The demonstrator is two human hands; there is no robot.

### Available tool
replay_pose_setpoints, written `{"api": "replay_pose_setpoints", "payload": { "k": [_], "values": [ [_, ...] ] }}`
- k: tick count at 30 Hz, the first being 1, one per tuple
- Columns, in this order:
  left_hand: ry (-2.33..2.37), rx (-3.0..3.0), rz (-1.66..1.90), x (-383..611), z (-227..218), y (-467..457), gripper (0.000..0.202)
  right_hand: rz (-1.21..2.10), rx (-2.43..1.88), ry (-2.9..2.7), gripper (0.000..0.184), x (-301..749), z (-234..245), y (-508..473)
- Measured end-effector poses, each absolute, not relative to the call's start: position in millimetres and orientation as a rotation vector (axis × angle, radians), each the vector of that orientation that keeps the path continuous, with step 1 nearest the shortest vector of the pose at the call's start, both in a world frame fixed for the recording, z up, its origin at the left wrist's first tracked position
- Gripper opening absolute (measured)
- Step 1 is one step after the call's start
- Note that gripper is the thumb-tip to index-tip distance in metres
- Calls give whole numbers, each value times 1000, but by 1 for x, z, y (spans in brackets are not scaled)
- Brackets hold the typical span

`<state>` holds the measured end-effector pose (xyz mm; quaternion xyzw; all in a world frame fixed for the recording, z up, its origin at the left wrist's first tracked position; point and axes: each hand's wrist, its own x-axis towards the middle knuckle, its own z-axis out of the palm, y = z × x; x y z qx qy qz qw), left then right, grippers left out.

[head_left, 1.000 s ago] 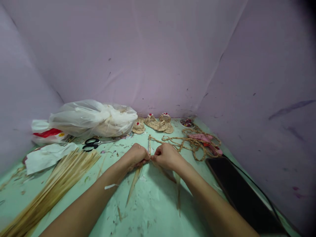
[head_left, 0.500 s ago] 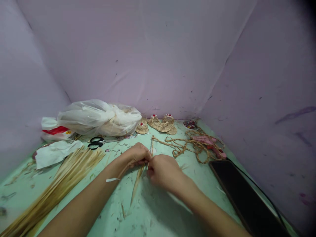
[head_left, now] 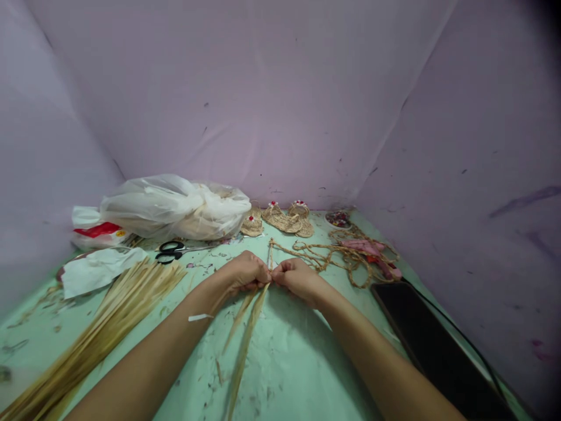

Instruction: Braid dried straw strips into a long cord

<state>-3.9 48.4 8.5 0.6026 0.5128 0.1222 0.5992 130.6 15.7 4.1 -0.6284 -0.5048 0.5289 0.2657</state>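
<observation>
Both hands meet over the middle of the green tabletop (head_left: 302, 368), pinching a braided cord (head_left: 270, 257) of dried plant fibre at its lower end. My left hand (head_left: 248, 272) is closed on the cord, and two loose fibre strands (head_left: 248, 345) hang from under it toward me. My right hand (head_left: 298, 279) is closed in a pinch right beside the left fingertips, also at the cord's end. Beyond the hands the cord rises to a bend, then runs right into a loose pile of finished braid (head_left: 324, 257). The fingers hide the exact crossing of the strands.
At left lie a bundle of dried fibre strips (head_left: 100, 333), black-handled scissors (head_left: 170, 250) and a white cloth (head_left: 100, 272). A plastic bag (head_left: 175, 207), small woven slippers (head_left: 283, 219) and a bowl of beads (head_left: 338, 219) stand along the back wall. A dark phone-like slab (head_left: 433, 351) lies at right.
My right hand has moved slightly up and right, its fingers turning to meet the left fingertips. A longer strand now hangs below the hands, beside the shorter one.
</observation>
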Motion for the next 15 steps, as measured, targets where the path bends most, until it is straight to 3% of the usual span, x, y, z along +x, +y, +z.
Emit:
{"api": "replay_pose_setpoints", "payload": {
  "k": [4,15],
  "values": [
    [1252,1561,173,-4,18,46,7,1349,-1739,-1441,9,135,-3,20],
    [1694,2115,-29,20,41,6,26,1585,-1530,-1098,8,128,-1,15]
  ]
}}
